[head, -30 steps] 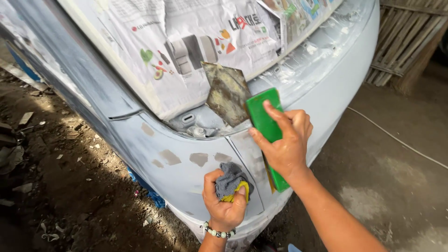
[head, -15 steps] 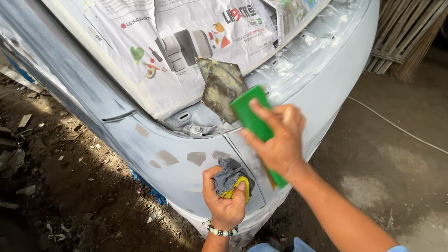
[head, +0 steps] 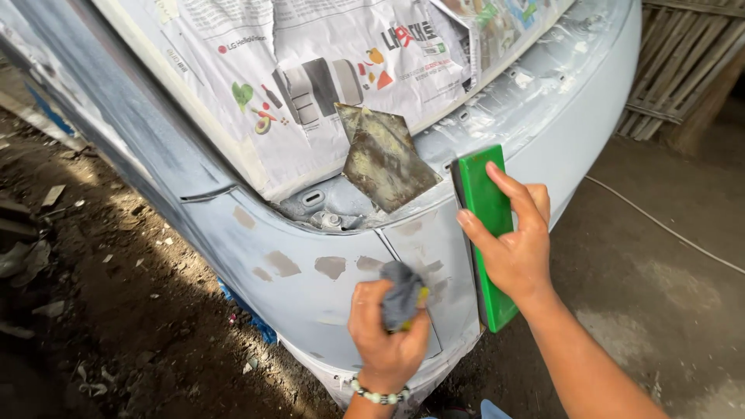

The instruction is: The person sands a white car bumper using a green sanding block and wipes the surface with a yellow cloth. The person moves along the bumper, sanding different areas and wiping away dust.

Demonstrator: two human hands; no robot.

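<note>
My right hand (head: pixel 514 242) grips a long green sanding block (head: pixel 485 233) and presses it upright against the primed pale grey car bumper (head: pixel 310 268), right of a vertical panel seam. My left hand (head: pixel 386 337), with a bead bracelet at the wrist, holds a crumpled grey cloth (head: pixel 401 293) with a bit of yellow showing, against the bumper's lower part. Tan filler patches (head: pixel 330 266) dot the grey surface to the left of the cloth. A smeared metal filler plate (head: pixel 384 159) rests on the ledge above.
Newspaper masking (head: pixel 310 70) covers the car body above the bumper. Dirt ground with debris (head: pixel 93 310) lies to the left, bare concrete floor (head: pixel 652 310) with a thin cable (head: pixel 667 229) to the right. A bamboo fence (head: pixel 683 70) stands at the top right.
My right hand slid the green block from its slant over the seam to an upright stand further right. My left hand with the cloth stayed on the lower bumper. The view shifted slightly.
</note>
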